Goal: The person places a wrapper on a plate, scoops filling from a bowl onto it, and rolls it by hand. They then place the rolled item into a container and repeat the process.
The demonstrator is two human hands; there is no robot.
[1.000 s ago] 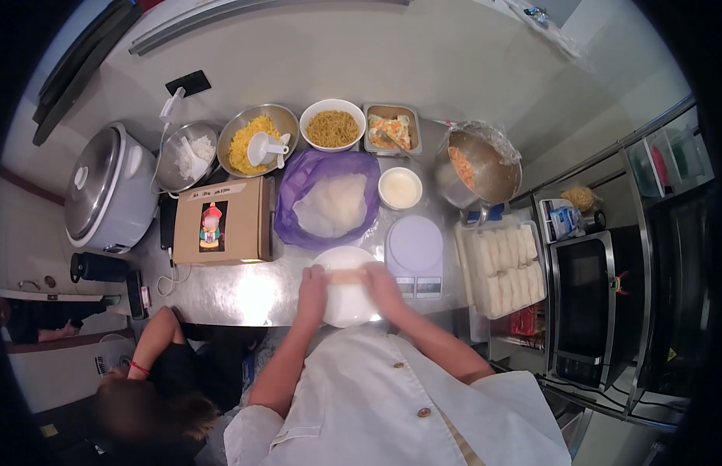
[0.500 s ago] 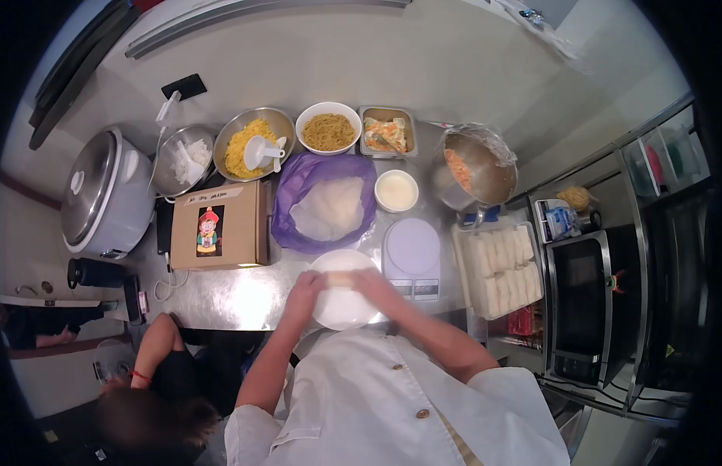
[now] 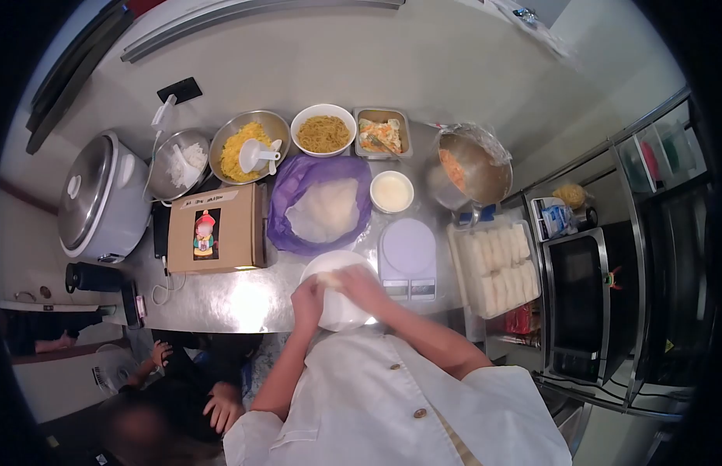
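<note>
1. Metal table (image 3: 213,314) runs across the middle of the frame, with a pale wall (image 3: 299,66) above it.
2. At the centre, just in front of the person's white shirt (image 3: 361,396), a white plate (image 3: 341,317) sits on the table.
3. Over the plate, a pale roll (image 3: 327,280) is between the two hands, partly covered by fingers.
4. The left hand (image 3: 305,301) pinches the roll near its left end; the right hand (image 3: 365,289) bends over its right side, fingers closed on it, though its fingertips are hidden.
5. Above the plate lies an open purple bag (image 3: 280,213) with thin white sheets (image 3: 323,210) in it.
6. Right of the plate stand a kitchen scale (image 3: 407,247) and, above that, a small bowl (image 3: 372,194) of pale paste.
7. Toward the right, pale rolls fill a clear container (image 3: 538,291), below a pot (image 3: 491,175).
8. At left is a cardboard box (image 3: 244,225); above it, a noodle bowl (image 3: 295,133) tops the bag.
9. At lower left, another person's hand (image 3: 223,408) shows.
</note>
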